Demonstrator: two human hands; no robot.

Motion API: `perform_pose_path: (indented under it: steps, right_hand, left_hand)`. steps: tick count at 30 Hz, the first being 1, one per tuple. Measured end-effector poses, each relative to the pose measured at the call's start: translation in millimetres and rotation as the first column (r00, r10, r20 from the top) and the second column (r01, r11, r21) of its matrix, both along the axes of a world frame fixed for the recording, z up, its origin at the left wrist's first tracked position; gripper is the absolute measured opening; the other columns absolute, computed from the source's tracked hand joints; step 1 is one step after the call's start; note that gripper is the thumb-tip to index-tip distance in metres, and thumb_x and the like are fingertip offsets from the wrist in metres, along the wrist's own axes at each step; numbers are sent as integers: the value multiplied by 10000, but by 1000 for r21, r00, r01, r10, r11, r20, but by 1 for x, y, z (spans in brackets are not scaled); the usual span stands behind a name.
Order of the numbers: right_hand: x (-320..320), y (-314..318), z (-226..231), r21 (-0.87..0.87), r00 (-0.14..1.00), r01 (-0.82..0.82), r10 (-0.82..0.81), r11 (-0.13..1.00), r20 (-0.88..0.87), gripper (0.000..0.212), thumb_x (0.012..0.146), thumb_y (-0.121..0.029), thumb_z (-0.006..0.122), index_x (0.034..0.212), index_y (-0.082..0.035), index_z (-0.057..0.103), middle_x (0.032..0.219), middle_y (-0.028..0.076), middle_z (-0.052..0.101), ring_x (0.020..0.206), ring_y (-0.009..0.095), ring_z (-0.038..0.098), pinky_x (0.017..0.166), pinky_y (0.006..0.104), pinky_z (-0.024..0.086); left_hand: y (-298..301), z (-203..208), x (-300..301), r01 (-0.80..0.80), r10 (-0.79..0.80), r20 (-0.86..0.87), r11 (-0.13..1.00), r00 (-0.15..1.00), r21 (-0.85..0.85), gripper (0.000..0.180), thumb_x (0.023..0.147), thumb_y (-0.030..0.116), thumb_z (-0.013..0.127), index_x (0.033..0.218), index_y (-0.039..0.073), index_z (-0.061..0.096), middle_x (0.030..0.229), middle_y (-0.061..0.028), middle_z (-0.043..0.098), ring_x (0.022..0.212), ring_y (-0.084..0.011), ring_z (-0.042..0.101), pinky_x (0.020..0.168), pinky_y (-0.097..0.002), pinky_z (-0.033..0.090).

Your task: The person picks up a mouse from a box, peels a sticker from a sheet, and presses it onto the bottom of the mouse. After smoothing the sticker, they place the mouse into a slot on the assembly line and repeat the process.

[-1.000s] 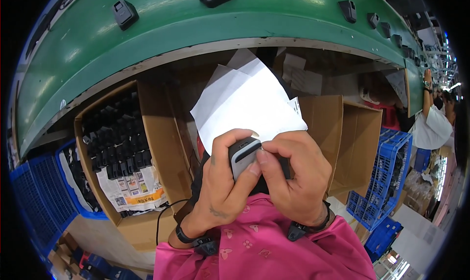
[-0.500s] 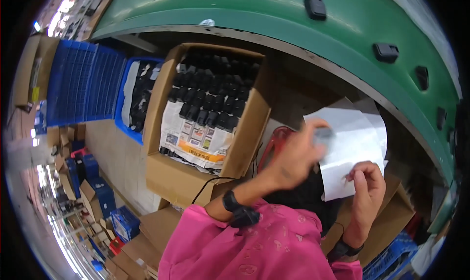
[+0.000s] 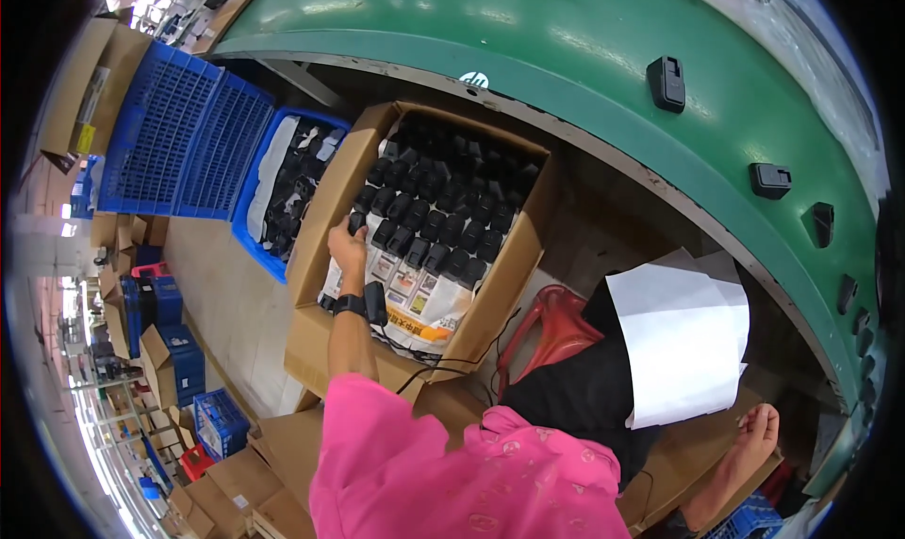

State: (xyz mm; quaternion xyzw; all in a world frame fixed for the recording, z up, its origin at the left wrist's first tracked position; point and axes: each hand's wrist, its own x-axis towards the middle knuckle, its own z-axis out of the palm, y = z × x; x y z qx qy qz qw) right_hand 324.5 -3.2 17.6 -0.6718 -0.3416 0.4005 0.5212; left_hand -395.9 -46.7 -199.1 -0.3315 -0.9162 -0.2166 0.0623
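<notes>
My left hand (image 3: 348,248) reaches into the open cardboard box (image 3: 306,232), its fingers closed on a small black plastic charger-like block (image 3: 355,223) at the left end of a row. Several rows of similar black blocks (image 3: 418,215) stand in the box, with a printed newspaper sheet (image 3: 429,298) under the nearest ones. My right hand (image 3: 757,435) is at the lower right, beside my lap, with fingertips pinched together; whatever is between them is too small to make out. White paper sheets (image 3: 681,341) lie over my dark-clothed leg, apart from both hands.
A green workbench (image 3: 528,30) curves across the top, carrying several black blocks (image 3: 667,84). Left of the box stand a blue crate (image 3: 269,265) of black parts and upright blue crates (image 3: 179,133). A red stool (image 3: 551,327) and black cables (image 3: 452,360) are close by.
My left hand has moved from above the paper, leftward into the box, with the black block. My right hand has drawn away from the paper to the lower right, still pinched.
</notes>
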Motion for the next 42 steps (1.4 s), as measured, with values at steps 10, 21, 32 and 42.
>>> perform_pose_path:
  steps: [10, 21, 32, 42]
  right_hand:
    - [-21, 5, 5, -90, 982, -59, 73, 994, 172, 110, 927, -140, 562, 889, -37, 557, 741, -1, 529, 634, 56, 469, 572, 190, 371]
    - [-33, -17, -2, -169, 934, 85, -20, 982, 356, 256, 932, -160, 530, 1078, 32, 614, 860, 54, 629, 617, 72, 522, 556, 209, 426]
    - [-53, -34, -3, -54, 950, -140, 150, 989, 276, 350, 794, 11, 640, 1134, 33, 560, 1095, 66, 520, 834, 92, 550, 710, 213, 475]
    - [-62, -32, -46, 18, 982, 8, -11, 1000, 186, 320, 733, -42, 770, 866, 19, 486, 979, 70, 467, 602, 86, 506, 531, 208, 455]
  left_hand:
    - [7, -13, -1, 191, -206, -50, 959, 977, -211, 234, 848, 203, 597, 783, -20, 570, 843, -241, 568, 800, -427, 544, 672, -497, 411]
    - [237, 221, 322, 719, -643, -326, 590, 693, 367, 597, 858, 473, 582, 1257, 52, 444, 1016, -210, 588, 790, -392, 625, 665, -464, 501]
    - [354, 232, 342, 772, -796, -177, 605, 579, -197, 622, 860, 510, 567, 1282, 77, 423, 1063, -239, 571, 956, -415, 599, 751, -477, 494]
    - [105, 233, 471, 550, -324, 765, 546, -556, 631, 527, 656, 38, 538, 1173, 32, 436, 974, -114, 580, 862, -192, 598, 773, -310, 504]
